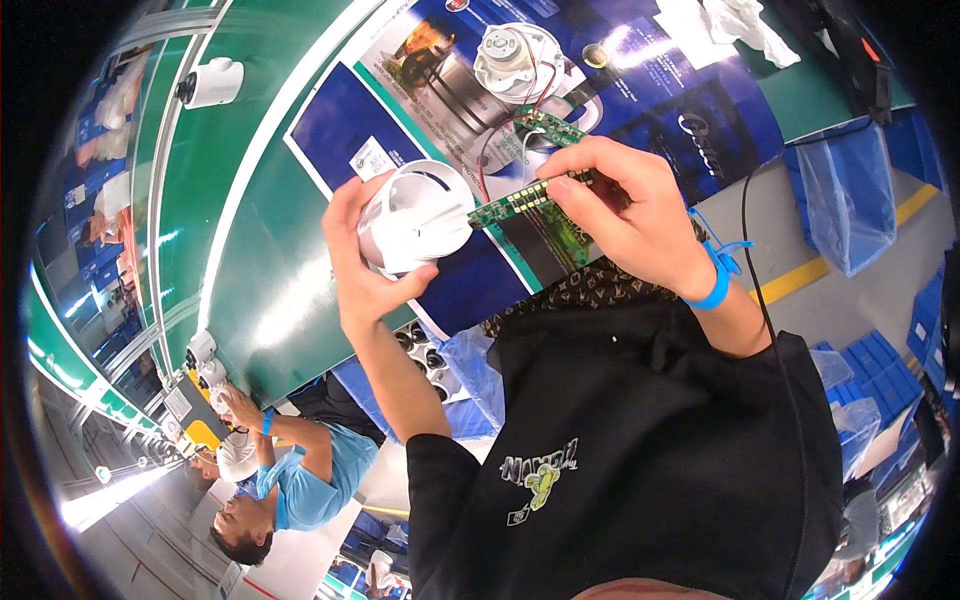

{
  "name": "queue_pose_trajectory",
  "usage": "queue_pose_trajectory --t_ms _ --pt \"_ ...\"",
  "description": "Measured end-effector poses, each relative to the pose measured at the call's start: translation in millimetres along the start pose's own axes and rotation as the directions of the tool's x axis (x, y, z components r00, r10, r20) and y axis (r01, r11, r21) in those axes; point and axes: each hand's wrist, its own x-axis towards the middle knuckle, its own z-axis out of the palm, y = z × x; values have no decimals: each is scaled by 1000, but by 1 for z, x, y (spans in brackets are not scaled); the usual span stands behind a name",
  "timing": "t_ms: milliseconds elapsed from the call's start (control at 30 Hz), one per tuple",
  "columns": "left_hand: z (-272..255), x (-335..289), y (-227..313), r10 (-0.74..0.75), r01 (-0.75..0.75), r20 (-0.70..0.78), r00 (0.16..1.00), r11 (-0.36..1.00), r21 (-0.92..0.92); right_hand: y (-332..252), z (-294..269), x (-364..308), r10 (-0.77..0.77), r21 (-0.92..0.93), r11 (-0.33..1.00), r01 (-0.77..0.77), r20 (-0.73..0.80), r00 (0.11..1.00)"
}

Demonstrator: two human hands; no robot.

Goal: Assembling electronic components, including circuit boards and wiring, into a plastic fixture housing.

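The white housing, shaped like a cup, was in the left hand, above the table, with its open mouth turned toward the camera. The left forearm came up from below the housing. The fingers of this hand were bent around the housing's left side, and the thumb lay along its lower side, so the grip was wide but firm-looking.

The right hand was to the right of the housing, and its forearm came from the lower right, with a blue wristband on the wrist. This wrist was bent, and the hand pointed toward the housing. Its thumb and index finger pinched the right end of a long green circuit board narrowly. The board's left end was at the housing's right rim; I cannot tell whether they touched.

Beyond the housing and to its right, a round white part with thin wires rested on a printed blue sheet.
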Motion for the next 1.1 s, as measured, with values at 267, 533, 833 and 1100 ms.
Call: queue_pose_trajectory --t_ms 267,533,833,1100 --pt "-24 43 25 -39 -64 264 964 927 369 16 -2 2 -303 -182 935 303 29 953" --pt "-14 47 42 10 -252 407 914 798 547 6 10 0 -254 -137 957 256 38 967" --pt "-10 35 3 206 -188 337 919 978 -86 -10 21 0 -222 -20 975 222 -5 975" --pt "10 41 -6 271 -257 248 930 962 -86 -3 32 2 -357 -95 930 356 4 934"
